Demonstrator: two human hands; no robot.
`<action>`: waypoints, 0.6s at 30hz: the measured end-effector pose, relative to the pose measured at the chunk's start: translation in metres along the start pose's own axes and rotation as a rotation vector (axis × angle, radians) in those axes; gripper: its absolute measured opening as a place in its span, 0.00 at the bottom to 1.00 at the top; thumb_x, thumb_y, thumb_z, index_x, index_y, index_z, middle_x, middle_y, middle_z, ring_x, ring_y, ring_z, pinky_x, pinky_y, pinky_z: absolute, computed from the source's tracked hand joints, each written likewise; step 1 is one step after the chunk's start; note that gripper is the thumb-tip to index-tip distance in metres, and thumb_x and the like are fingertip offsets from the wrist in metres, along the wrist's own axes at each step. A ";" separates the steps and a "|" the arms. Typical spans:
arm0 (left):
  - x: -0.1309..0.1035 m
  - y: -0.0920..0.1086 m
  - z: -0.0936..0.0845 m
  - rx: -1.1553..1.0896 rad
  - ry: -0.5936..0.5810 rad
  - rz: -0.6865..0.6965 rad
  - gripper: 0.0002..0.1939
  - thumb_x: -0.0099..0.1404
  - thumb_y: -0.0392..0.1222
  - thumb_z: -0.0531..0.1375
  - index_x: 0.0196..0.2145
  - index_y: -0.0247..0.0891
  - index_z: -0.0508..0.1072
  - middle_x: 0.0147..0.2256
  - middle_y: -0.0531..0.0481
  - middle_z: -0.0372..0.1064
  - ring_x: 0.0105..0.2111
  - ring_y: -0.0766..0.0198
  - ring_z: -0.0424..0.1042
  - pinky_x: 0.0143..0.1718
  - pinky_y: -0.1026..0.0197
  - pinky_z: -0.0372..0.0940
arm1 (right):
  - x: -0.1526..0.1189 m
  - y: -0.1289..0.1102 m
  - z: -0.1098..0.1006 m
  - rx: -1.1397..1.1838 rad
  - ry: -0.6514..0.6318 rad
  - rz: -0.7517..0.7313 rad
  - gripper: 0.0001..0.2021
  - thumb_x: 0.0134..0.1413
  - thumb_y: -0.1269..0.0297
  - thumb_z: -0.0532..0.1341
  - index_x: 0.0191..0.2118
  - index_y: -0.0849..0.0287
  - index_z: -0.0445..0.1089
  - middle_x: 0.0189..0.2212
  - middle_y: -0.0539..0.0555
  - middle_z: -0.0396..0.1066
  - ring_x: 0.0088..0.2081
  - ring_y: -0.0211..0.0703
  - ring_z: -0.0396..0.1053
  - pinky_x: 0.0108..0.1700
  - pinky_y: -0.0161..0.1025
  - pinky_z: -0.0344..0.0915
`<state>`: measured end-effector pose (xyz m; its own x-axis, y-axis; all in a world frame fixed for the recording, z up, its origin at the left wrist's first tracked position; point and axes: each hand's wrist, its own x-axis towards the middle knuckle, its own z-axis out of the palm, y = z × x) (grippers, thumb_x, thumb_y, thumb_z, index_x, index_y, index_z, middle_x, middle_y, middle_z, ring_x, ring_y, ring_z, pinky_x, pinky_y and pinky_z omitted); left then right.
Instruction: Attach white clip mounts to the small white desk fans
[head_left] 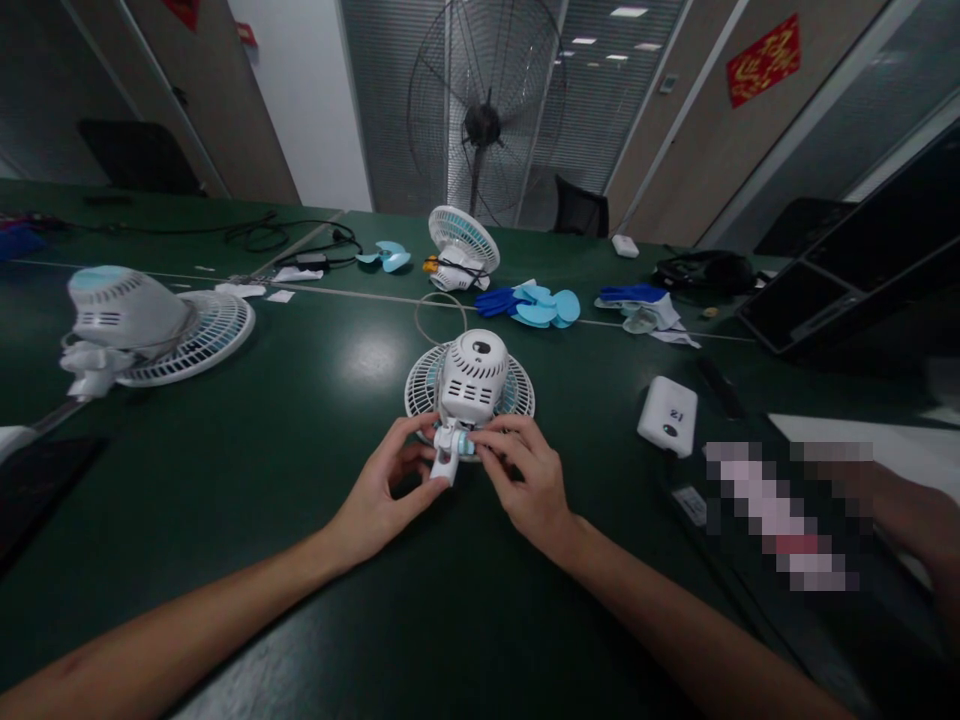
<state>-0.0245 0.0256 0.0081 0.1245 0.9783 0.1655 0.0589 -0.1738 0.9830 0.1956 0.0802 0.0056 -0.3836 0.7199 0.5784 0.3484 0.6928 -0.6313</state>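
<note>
A small white fan (474, 375) lies face down on the dark green table, its grille flat on the surface and its motor housing upward. Its white neck bracket (444, 468) points toward me. My left hand (388, 490) grips this bracket from the left, thumb on its near end. From the right, my right hand (529, 480) pinches a light blue knob (466, 442) on the bracket's side. A thin cable loops out behind the housing.
Another white fan (135, 310) lies at the left, and a third (463, 245) stands further back. Light blue fan blades (546, 307) and blue gloves (637, 295) lie behind. A white power bank (667, 415) is at right, near another person's hand (900, 510).
</note>
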 end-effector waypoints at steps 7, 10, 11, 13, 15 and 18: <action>0.000 0.001 0.000 -0.015 -0.014 -0.006 0.30 0.68 0.42 0.67 0.64 0.47 0.62 0.54 0.44 0.62 0.45 0.58 0.72 0.43 0.58 0.70 | 0.002 0.001 0.001 -0.002 0.015 0.056 0.05 0.67 0.66 0.63 0.39 0.56 0.77 0.47 0.56 0.69 0.31 0.36 0.72 0.32 0.40 0.75; 0.000 0.000 0.000 -0.010 -0.011 0.005 0.30 0.68 0.43 0.67 0.64 0.46 0.62 0.53 0.43 0.63 0.45 0.58 0.72 0.43 0.57 0.70 | 0.000 -0.002 0.000 0.013 0.022 0.046 0.05 0.65 0.67 0.64 0.45 0.55 0.76 0.48 0.56 0.68 0.30 0.35 0.71 0.27 0.36 0.73; 0.000 0.000 0.000 -0.008 -0.010 0.007 0.30 0.68 0.43 0.67 0.64 0.45 0.62 0.53 0.43 0.63 0.45 0.58 0.72 0.43 0.57 0.71 | -0.001 -0.002 0.000 0.011 0.022 0.027 0.07 0.65 0.68 0.64 0.48 0.54 0.75 0.48 0.56 0.68 0.29 0.35 0.71 0.26 0.36 0.73; 0.000 -0.001 0.000 -0.004 -0.004 0.012 0.30 0.68 0.43 0.67 0.64 0.46 0.62 0.53 0.43 0.63 0.45 0.58 0.72 0.43 0.56 0.71 | -0.002 -0.002 0.001 -0.015 0.019 -0.020 0.10 0.66 0.68 0.63 0.50 0.52 0.75 0.48 0.56 0.68 0.29 0.35 0.71 0.28 0.37 0.74; 0.000 -0.001 -0.001 0.001 0.000 0.016 0.30 0.68 0.43 0.67 0.64 0.46 0.63 0.54 0.43 0.63 0.45 0.58 0.72 0.43 0.56 0.72 | -0.002 -0.002 0.001 -0.044 0.022 -0.039 0.09 0.67 0.67 0.64 0.50 0.51 0.76 0.48 0.55 0.69 0.31 0.36 0.72 0.31 0.39 0.76; 0.000 0.000 0.000 0.005 -0.002 0.012 0.30 0.68 0.43 0.67 0.64 0.46 0.63 0.54 0.43 0.63 0.46 0.58 0.72 0.44 0.56 0.71 | 0.000 0.000 0.002 -0.039 0.042 -0.004 0.07 0.68 0.65 0.64 0.48 0.53 0.77 0.47 0.55 0.69 0.35 0.39 0.74 0.36 0.42 0.77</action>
<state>-0.0247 0.0259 0.0086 0.1272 0.9759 0.1774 0.0621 -0.1863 0.9805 0.1936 0.0796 0.0043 -0.3491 0.7175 0.6028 0.3805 0.6964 -0.6085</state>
